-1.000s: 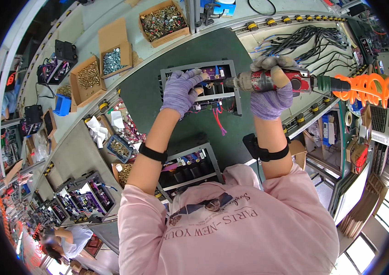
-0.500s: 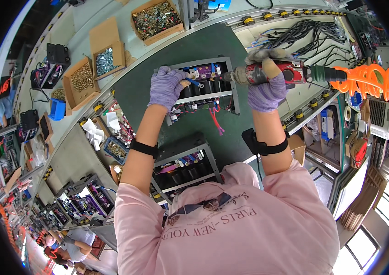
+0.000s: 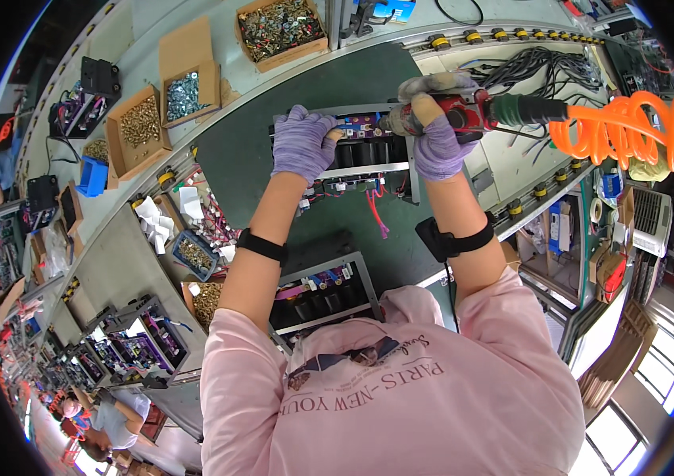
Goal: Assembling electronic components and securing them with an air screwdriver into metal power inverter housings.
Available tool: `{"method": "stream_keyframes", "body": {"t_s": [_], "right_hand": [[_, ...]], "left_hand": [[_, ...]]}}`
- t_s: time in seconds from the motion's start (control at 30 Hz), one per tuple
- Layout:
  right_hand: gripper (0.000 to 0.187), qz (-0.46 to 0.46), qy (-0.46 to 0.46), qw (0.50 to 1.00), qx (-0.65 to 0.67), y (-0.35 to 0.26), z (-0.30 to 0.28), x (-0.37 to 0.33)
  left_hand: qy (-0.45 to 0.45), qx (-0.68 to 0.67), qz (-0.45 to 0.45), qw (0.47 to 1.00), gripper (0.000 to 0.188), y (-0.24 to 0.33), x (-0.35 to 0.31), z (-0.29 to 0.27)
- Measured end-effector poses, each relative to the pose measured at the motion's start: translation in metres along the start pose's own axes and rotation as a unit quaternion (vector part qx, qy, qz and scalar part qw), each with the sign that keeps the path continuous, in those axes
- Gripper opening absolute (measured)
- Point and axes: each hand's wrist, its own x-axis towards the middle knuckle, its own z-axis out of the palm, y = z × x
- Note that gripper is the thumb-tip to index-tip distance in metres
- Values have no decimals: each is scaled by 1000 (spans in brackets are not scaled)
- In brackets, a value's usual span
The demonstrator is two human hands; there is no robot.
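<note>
Over on the left of the bench sit open boxes (image 3: 140, 125) of small metal parts, and a blue bin (image 3: 193, 254) of the same just beside the green mat (image 3: 238, 151). On that mat, in front of the person, lies the frame (image 3: 350, 149), a metal-railed assembly packed with dark cylinders and purple boards, red wires (image 3: 375, 208) trailing off its near edge. Its long axis runs across the bench, left to right, with the open face turned up. The left hand (image 3: 302, 144), in a purple glove, lies closed over the frame's left end, pinning it to the mat. The right hand (image 3: 433, 135) is wrapped tight around the driver (image 3: 464, 113), a red and black power tool. The driver lies nearly level, its long axis also left to right: the tip points left into the frame's top rail, and the tail points right to the coiled orange hose (image 3: 630, 131). I cannot make out the bit itself or what it bears on. The risks I see: held this flat, the tip may slip off its fastener and gouge a board or nick the wires; the left fingers sit near the tip and could be caught; and the hose, stretched to the right, may drag the tool off line. A second frame (image 3: 317, 289) waits nearer the body.
</note>
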Motion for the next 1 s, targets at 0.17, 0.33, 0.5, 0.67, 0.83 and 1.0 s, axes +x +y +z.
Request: {"method": "stream_keyframes", "body": {"t_s": [0.17,0.33,0.5,0.67,0.83,1.0], "right_hand": [[34,65,7,996,-53,11,5,0],[35,68,22,997,-36,22,3,-1],[34,91,32,993,-72,18,5,-2],[32,96,25,993,-61,22,-5,-3],[29,84,7,995,-53,33,0,-6],[25,127,-36,984,-118,26,10,-3]], "left_hand": [[68,-7,-5,998,22,-3,-3,5],[114,-8,5,993,21,-3,-3,7],[127,-17,-15,992,24,-1,-4,3],[163,32,19,986,37,4,5,-8],[100,75,61,990,43,-14,16,8],[-27,66,-22,997,42,-1,27,1]]}}
